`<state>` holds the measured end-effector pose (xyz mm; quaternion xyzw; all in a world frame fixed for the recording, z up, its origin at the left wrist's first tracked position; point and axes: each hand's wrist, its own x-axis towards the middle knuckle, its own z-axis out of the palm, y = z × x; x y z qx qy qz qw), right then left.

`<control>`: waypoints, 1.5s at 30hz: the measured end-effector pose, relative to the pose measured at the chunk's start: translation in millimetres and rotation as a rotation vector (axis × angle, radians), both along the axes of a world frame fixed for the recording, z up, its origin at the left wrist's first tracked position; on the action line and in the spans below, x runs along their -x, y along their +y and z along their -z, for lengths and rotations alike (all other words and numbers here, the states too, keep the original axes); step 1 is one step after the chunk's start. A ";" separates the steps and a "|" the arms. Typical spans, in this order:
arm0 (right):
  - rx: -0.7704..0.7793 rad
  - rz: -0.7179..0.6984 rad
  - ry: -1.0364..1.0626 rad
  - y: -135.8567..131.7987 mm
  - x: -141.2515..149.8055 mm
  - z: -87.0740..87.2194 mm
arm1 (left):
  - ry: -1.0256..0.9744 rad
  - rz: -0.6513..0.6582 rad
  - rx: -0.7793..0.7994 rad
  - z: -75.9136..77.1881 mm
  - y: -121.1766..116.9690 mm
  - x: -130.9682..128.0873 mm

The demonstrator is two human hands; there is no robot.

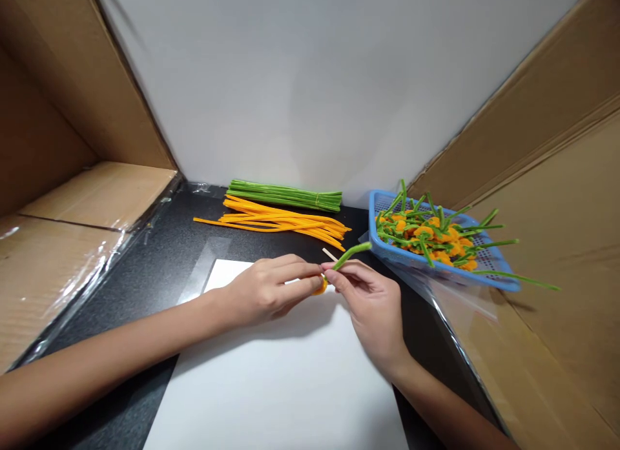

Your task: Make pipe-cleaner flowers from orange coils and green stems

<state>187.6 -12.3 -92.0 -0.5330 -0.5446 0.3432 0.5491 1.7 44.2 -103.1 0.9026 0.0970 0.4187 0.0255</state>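
Note:
My left hand (271, 288) and my right hand (371, 301) meet above a white sheet (285, 379), fingertips pinched together. Between them is a small orange pipe-cleaner coil (320, 286), held by the left fingers. The right fingers pinch a green pipe cleaner (352, 252) that sticks up and to the right from the coil. A thin wooden stick (330, 255) pokes out just behind the fingertips.
A bundle of green pipe cleaners (285, 195) and a spread of orange ones (281, 223) lie at the back of the black table (159, 269). A blue basket (382, 240) of finished orange-and-green pieces sits at right. Cardboard walls (557, 198) stand on both sides.

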 end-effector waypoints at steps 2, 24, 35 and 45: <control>-0.046 0.005 -0.031 -1.3 0.8 -0.3 | 0.040 0.028 -0.014 0.5 0.9 1.2; -0.267 0.091 -0.248 -10.3 12.2 6.5 | 0.139 0.026 0.027 1.3 -5.4 -0.7; 0.028 -0.102 0.115 -6.3 14.4 11.8 | -0.026 -0.194 0.097 -0.2 -2.7 2.4; 0.082 -0.049 0.347 0.5 12.1 14.3 | -0.023 -0.144 0.241 -4.3 -1.6 0.1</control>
